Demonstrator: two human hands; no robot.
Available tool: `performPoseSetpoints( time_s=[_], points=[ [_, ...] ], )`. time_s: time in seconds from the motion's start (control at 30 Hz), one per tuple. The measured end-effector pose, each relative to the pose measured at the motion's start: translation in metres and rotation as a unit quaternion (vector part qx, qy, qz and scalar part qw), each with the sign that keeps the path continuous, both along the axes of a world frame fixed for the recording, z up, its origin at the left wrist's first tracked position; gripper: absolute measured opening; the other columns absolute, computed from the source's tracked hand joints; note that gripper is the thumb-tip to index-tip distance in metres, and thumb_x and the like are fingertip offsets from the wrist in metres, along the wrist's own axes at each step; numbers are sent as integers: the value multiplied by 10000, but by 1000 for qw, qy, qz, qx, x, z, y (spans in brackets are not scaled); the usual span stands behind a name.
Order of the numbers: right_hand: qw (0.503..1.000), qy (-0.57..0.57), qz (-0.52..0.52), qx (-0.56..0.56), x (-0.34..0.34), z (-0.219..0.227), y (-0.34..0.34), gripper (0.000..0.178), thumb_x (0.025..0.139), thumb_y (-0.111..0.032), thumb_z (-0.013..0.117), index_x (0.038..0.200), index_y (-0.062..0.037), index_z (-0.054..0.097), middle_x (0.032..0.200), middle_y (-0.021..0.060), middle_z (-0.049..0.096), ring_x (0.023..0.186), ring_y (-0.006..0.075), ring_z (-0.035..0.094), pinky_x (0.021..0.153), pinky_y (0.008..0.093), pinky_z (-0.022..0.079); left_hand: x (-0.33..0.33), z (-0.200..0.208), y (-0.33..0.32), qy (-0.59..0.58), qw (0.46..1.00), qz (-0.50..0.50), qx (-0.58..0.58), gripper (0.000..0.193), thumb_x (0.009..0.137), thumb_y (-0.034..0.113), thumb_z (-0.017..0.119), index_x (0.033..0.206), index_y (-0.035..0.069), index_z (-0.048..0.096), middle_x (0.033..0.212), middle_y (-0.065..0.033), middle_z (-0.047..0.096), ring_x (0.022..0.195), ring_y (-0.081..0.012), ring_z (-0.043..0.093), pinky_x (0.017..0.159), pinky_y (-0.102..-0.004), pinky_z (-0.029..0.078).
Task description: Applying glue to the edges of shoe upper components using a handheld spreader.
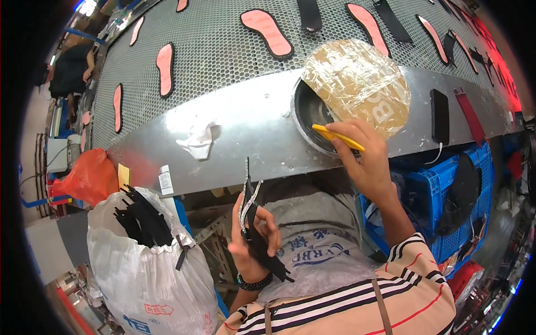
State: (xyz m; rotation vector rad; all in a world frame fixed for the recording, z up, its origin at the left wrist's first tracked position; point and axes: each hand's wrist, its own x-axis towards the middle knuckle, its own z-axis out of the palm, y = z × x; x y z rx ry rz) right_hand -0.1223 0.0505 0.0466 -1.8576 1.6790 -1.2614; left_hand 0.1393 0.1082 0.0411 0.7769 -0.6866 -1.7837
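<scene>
My left hand [243,261] is closed around a black shoe strap piece [260,249] with sparkling, rhinestone-like trim along its upper ends, held in front of my body. In my right hand [368,162] a yellow-handled tool [338,137] is pinched between thumb and fingers. Its working end is too indistinct to name. That hand is at the near rim of a round dark bowl [305,129] on the metal ledge. A round cardboard cover [357,78] wrapped in clear tape lies over much of the bowl, leaving its left side uncovered.
Beyond the metal ledge [245,111], pink insoles [267,32] and black strips lie on a mesh conveyor [212,33]. A phone [440,116], a dark red strip [470,116] and crumpled white tissue [198,140] rest on the ledge. A white sack [139,279] of black straps stands left; a blue crate [441,184] right.
</scene>
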Motion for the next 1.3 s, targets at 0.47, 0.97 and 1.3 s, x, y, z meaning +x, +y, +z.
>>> performPoseSetpoints(
  time_s=[0.47, 0.97, 1.3],
  points=[
    [1000, 9, -22, 0, 1, -10, -4, 160, 873, -35, 681, 1033, -40, 682, 959, 106, 675, 875, 302, 597, 822, 386, 433, 65, 4, 14, -255, 909, -330, -2, 306, 922, 81, 609, 1194, -53, 653, 1220, -163, 656, 1148, -242, 602, 1025, -373, 447],
    [940, -335, 22, 61, 17, 19, 7, 128, 976, -82, 620, 1061, -10, 682, 969, 66, 681, 889, 140, 628, 786, 271, 480, -19, -22, -75, -125, 984, 127, 2, 395, 979, 65, 612, 1351, -46, 542, 1256, -141, 645, 1066, -225, 667, 875, -332, 558],
    [992, -65, 53, -96, 54, 18, 2, 151, 906, -61, 690, 1054, -27, 683, 911, 127, 664, 792, 280, 624, 704, 359, 486, -26, -15, -68, -164, 979, 122, -14, 382, 961, 28, 643, 1332, -34, 577, 1315, -116, 633, 1121, -150, 628, 948, -297, 524]
  ],
)
